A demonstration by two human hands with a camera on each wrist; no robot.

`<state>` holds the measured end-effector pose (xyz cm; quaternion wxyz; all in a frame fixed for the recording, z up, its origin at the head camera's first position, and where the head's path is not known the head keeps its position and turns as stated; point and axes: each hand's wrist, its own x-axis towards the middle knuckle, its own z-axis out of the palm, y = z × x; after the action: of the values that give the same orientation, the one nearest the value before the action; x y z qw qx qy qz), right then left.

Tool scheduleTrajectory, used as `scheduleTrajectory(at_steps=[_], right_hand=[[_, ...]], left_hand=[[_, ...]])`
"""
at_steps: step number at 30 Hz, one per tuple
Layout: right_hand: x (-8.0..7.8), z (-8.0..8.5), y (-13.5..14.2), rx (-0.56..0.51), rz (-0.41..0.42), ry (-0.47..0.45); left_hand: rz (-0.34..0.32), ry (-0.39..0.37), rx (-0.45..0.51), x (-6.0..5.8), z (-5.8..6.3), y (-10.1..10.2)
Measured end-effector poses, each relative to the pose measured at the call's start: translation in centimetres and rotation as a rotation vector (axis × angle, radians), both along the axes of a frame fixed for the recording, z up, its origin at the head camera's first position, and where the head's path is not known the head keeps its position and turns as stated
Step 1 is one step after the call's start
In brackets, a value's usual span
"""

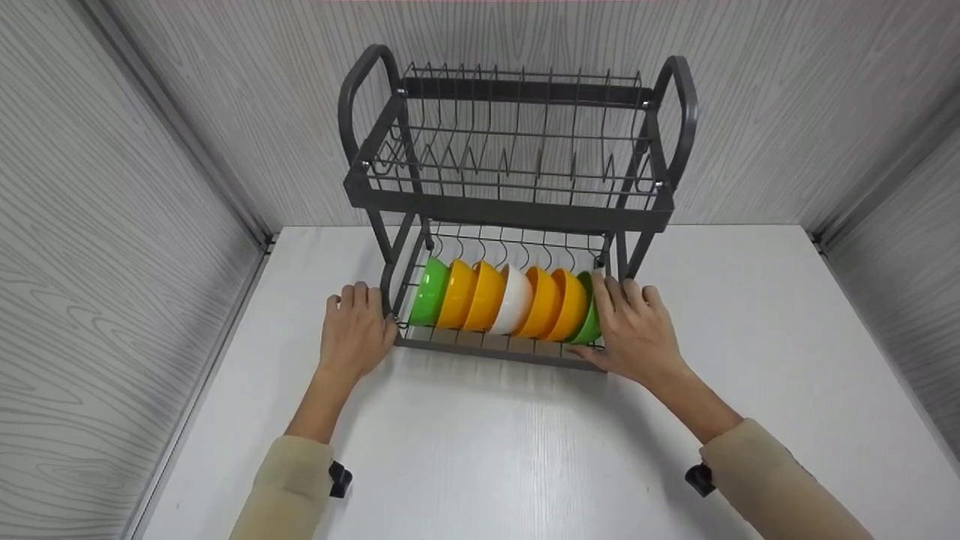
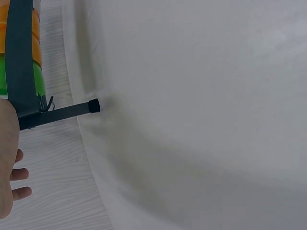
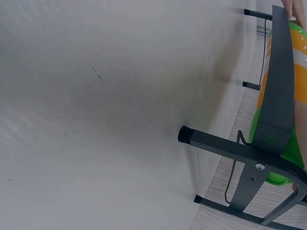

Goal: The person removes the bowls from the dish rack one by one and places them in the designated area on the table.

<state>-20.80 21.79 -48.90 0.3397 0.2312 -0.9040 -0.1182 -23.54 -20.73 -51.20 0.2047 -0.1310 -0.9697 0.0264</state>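
A dark two-tier dish rack [image 1: 511, 217] holds a row of bowls on its lower tier. The row runs from a light green bowl [image 1: 429, 292] through orange bowls [image 1: 487, 296] and a white bowl [image 1: 513, 300] to a darker green bowl [image 1: 589, 322]. Beside the lower left corner, my left hand [image 1: 354, 330] touches the frame with its thumb; its other fingers stretch along the outside. My right hand [image 1: 636, 330] holds the darker green bowl at the right end, index finger at its rim and thumb low in front. Part of that bowl is hidden by the hand.
The upper tier [image 1: 517, 142] has wire slots and raised side handles [image 1: 679, 120]. Behind the rack stands a wood-grain panel [image 1: 765, 112], with more at both sides. White tabletop [image 1: 495, 450] extends in front and to each side.
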Motion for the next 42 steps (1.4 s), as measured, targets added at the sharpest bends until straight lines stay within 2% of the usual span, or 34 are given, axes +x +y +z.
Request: scheduleTrajectory(at_steps=[5,16,27,42], right_hand=[[-0.08,0.02,-0.03,-0.007,0.009,0.014],[-0.18,-0.06,-0.21,-0.014,0.021,0.016],[0.05,0.27,0.12,0.002,0.027,0.042],[0.11,0.7,0.02,0.029,0.035,0.043]], left_hand=[[0.001,0.006,-0.009,-0.03,0.0,-0.04],[0.02,-0.032,-0.002,0.03,0.0,-0.02],[0.003,0.0,-0.001,0.17,-0.14,-0.09],[0.021,-0.042,0.018,0.07,-0.07,0.06]])
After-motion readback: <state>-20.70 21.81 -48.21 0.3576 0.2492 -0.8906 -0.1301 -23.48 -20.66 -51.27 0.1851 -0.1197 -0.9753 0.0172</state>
